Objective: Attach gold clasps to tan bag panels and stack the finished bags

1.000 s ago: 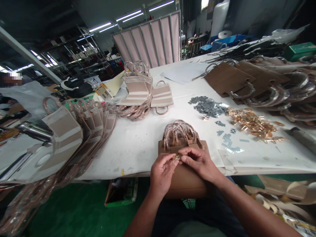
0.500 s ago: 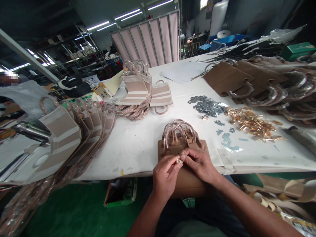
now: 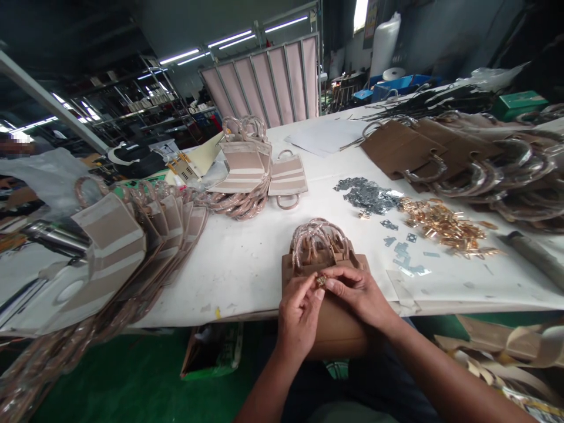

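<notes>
A tan bag panel (image 3: pixel 335 329) with wrapped ring handles (image 3: pixel 319 241) lies over the near edge of the white table (image 3: pixel 247 264), right in front of me. My left hand (image 3: pixel 299 314) and my right hand (image 3: pixel 359 294) meet over its upper part. Fingertips of both hands pinch a small gold metal clasp (image 3: pixel 321 281) against the panel. Both hands are closed around this piece.
Gold fittings (image 3: pixel 445 226) and grey metal plates (image 3: pixel 368 194) lie in heaps to the right. Brown bag panels (image 3: pixel 409 147) are stacked at the far right. Pink striped bags (image 3: pixel 244 164) and a fanned row of them (image 3: pixel 132 235) fill the left. A cardboard box (image 3: pixel 211 352) sits under the table.
Both hands stay together on the clasp, with small finger shifts. The camera view has tilted slightly, so the hands and bag sit a little lower in the picture.
</notes>
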A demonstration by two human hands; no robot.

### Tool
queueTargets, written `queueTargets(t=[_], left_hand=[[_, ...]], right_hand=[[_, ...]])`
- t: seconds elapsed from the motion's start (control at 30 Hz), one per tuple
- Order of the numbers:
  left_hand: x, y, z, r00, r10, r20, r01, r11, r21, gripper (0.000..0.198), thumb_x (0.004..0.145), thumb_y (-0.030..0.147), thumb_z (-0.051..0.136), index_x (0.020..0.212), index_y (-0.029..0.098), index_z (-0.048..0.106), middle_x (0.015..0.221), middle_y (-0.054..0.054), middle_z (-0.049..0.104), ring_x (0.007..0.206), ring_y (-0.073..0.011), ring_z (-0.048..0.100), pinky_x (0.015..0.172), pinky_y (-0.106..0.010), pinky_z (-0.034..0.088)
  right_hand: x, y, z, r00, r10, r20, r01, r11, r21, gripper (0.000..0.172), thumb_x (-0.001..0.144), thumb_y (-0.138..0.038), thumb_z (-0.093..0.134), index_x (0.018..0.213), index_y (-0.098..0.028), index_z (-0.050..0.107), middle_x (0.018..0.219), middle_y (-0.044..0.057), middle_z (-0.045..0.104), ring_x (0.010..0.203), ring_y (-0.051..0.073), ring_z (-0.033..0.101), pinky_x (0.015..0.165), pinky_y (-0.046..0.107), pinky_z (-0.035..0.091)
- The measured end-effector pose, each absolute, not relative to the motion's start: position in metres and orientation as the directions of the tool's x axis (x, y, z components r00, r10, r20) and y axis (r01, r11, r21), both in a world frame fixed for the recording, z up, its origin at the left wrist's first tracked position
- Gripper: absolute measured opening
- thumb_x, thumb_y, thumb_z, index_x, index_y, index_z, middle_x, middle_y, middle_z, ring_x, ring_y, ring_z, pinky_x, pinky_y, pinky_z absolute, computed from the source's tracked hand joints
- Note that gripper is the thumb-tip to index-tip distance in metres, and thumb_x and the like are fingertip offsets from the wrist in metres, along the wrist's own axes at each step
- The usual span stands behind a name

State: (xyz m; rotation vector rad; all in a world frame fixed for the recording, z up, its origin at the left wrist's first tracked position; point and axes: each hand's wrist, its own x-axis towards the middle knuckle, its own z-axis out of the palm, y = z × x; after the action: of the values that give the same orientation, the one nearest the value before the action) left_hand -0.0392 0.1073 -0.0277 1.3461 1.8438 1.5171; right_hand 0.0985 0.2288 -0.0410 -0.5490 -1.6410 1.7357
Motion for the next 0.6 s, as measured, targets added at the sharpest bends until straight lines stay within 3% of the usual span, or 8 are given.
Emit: queueTargets(t=[0.07,0.13,0.23,0.37,0.5,0.6], left_hand=[[-0.043,0.103,-0.032,-0.478,0.811,0.337,0.573,-0.003,0.820,0.038,0.099,0.032,0.064,0.136,0.024,0.066,0.121,-0.011,0.068,0.103,-0.0222,0.067,0.083,-0.032,0.058],[-0.051,0.098,-0.037,-0.522,0.748,0.409,0.682,0.078,0.727,0.046,0.095,0.027,0.068,0.141,0.026,0.061,0.129,-0.012,0.064,0.113,-0.0263,0.064,0.092,-0.039,0.057],[-0.064,0.093,-0.042,-0.535,0.730,0.425,0.733,0.151,0.663,0.057,0.089,0.022,0.072,0.144,0.024,0.056,0.132,-0.013,0.063,0.120,-0.0293,0.062,0.102,-0.047,0.054],[-0.072,0.095,-0.041,-0.484,0.771,0.414,0.753,0.126,0.646,0.060,0.085,0.020,0.074,0.142,0.022,0.056,0.122,-0.012,0.068,0.112,-0.0289,0.064,0.100,-0.047,0.055],[-0.068,0.102,-0.037,-0.515,0.761,0.395,0.732,0.150,0.665,0.063,0.082,0.021,0.077,0.142,0.023,0.057,0.117,-0.011,0.067,0.112,-0.0297,0.063,0.100,-0.049,0.054],[-0.067,0.104,-0.037,-0.577,0.739,0.348,0.677,0.193,0.710,0.065,0.080,0.022,0.077,0.141,0.022,0.057,0.124,-0.013,0.065,0.120,-0.0316,0.060,0.104,-0.051,0.052]], right_hand=[[0.101,0.228,-0.043,-0.650,0.755,0.087,-0.192,-0.053,-0.980,0.037,0.092,-0.053,0.077,0.111,-0.021,0.077,0.094,0.006,0.080,0.090,0.024,0.074,0.090,0.038,0.060],[0.107,0.226,-0.044,-0.616,0.787,0.041,-0.167,-0.079,-0.983,0.042,0.092,-0.056,0.076,0.114,-0.020,0.075,0.092,0.007,0.080,0.089,0.025,0.075,0.088,0.039,0.060],[0.117,0.220,-0.049,-0.556,0.828,0.077,-0.037,0.068,-0.997,0.038,0.092,-0.055,0.075,0.110,-0.022,0.076,0.104,0.009,0.079,0.097,0.028,0.074,0.091,0.040,0.059],[0.120,0.214,-0.056,-0.530,0.828,0.183,0.068,0.257,-0.964,0.030,0.094,-0.051,0.074,0.108,-0.024,0.078,0.110,0.008,0.078,0.102,0.029,0.073,0.095,0.042,0.056],[0.117,0.214,-0.057,-0.543,0.815,0.202,0.056,0.276,-0.960,0.027,0.096,-0.048,0.073,0.108,-0.024,0.077,0.108,0.007,0.078,0.099,0.028,0.074,0.093,0.040,0.057],[0.118,0.215,-0.057,-0.557,0.806,0.202,0.056,0.279,-0.959,0.026,0.096,-0.047,0.072,0.106,-0.023,0.076,0.108,0.007,0.078,0.099,0.027,0.073,0.093,0.038,0.056]])
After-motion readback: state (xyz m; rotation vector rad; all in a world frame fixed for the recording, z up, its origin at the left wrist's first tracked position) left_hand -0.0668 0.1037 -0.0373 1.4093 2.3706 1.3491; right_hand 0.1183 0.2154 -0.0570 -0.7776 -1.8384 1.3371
